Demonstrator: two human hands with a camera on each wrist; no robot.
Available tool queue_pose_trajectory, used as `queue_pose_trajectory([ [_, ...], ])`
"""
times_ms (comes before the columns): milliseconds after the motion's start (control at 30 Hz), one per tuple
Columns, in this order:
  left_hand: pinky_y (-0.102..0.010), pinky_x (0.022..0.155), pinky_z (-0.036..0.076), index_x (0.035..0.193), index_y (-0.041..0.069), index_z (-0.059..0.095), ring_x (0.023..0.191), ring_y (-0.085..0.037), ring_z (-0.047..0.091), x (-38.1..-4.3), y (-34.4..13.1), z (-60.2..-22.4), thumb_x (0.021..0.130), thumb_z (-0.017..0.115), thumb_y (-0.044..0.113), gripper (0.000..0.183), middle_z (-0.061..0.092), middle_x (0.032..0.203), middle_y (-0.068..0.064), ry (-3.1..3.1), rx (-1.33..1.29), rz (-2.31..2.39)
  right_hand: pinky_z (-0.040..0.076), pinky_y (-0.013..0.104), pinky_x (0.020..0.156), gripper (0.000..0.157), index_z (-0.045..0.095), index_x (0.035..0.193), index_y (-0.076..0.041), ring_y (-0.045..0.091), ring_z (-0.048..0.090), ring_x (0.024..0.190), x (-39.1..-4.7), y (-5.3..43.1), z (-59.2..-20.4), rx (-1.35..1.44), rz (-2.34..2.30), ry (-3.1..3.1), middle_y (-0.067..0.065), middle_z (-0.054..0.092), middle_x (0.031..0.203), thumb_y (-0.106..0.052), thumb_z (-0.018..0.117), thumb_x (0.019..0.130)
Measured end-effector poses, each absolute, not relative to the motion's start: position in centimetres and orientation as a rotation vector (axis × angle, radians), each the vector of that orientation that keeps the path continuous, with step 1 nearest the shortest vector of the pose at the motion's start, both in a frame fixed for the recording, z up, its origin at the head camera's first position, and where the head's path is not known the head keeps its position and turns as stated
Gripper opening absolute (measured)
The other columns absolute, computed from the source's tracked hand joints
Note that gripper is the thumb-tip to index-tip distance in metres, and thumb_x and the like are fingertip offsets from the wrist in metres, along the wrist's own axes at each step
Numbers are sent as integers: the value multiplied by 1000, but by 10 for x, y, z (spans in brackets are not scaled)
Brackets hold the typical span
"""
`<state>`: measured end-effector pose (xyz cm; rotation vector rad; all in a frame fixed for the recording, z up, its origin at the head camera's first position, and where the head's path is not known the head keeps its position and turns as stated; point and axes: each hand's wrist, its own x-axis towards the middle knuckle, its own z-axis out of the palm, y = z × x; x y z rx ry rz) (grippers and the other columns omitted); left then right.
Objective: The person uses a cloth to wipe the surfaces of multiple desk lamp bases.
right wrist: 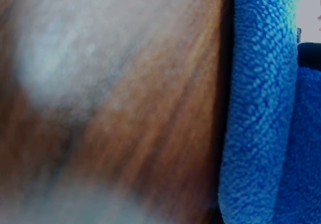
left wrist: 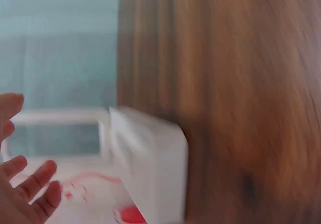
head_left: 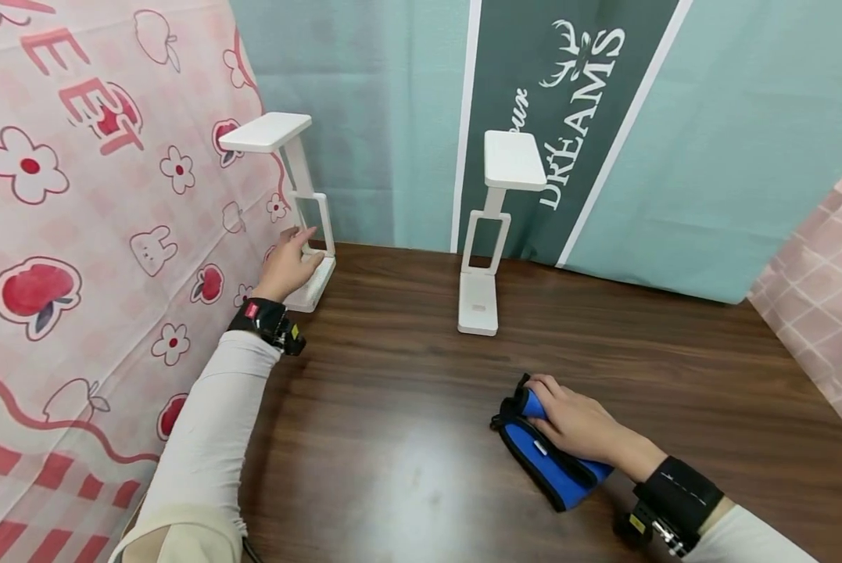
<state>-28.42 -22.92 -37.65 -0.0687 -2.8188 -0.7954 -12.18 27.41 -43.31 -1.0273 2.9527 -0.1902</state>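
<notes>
Blue cloth point(head_left: 543, 465) with black edges is lying folded in the right hand point(head_left: 575, 418), whose fingers are gripping it, and it seems to be resting on the brown surface point(head_left: 392, 375). The left hand point(head_left: 290, 266) is hovering by a white folding stand point(head_left: 298, 168), fingers spread, holding nothing. Another white stand point(head_left: 494, 203) is standing farther right. Bumping could be tipping the first, top-heavy one over.
</notes>
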Motion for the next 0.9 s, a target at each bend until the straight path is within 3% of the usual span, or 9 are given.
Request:
queue_pose_trajectory([
  [167, -64, 111, 24, 152, 11, 31, 139, -53, 28, -278, -253, -396, 97, 54, 37, 65, 25, 154, -33, -3042, -112, -699, 49, 29, 59, 48, 49, 133, -7, 24, 67, 93, -123, 273, -433, -1021, -182, 2952, 15, 51, 133, -26, 65, 92],
  [433, -71, 104, 29, 155, 15, 22, 137, -53, 31, -278, -260, -413, 90, 63, 44, 82, 25, 154, -32, -3154, -10, -655, 49, 30, 60, 48, 48, 133, -7, 24, 67, 94, -126, 271, -433, -1000, -176, 2941, 14, 51, 134, -26, 66, 92],
  [567, -66, 108, 28, 156, 17, 19, 139, -54, 29, -290, -258, -402, 90, 64, 42, 84, 20, 157, -31, -3030, -19, -734, 47, 28, 58, 49, 48, 133, -7, 20, 66, 87, -128, 273, -433, -983, -170, 2940, 14, 50, 134, -26, 66, 91],
  [700, -67, 111, 22, 157, 27, 14, 143, -57, 16, -307, -249, -376, 93, 60, 40, 79, 3, 161, -27, -2913, -9, -782, 46, 26, 56, 50, 47, 134, -8, 16, 64, 82, -128, 275, -434, -963, -176, 2926, 14, 50, 135, -27, 66, 92],
  [900, -68, 112, 18, 155, 38, 16, 145, -56, 8, -326, -234, -342, 97, 51, 43, 67, -18, 162, -16, -2872, -15, -726, 42, 23, 54, 49, 47, 133, -9, 16, 64, 81, -125, 271, -435, -972, -201, 2926, 13, 50, 135, -26, 66, 91],
])
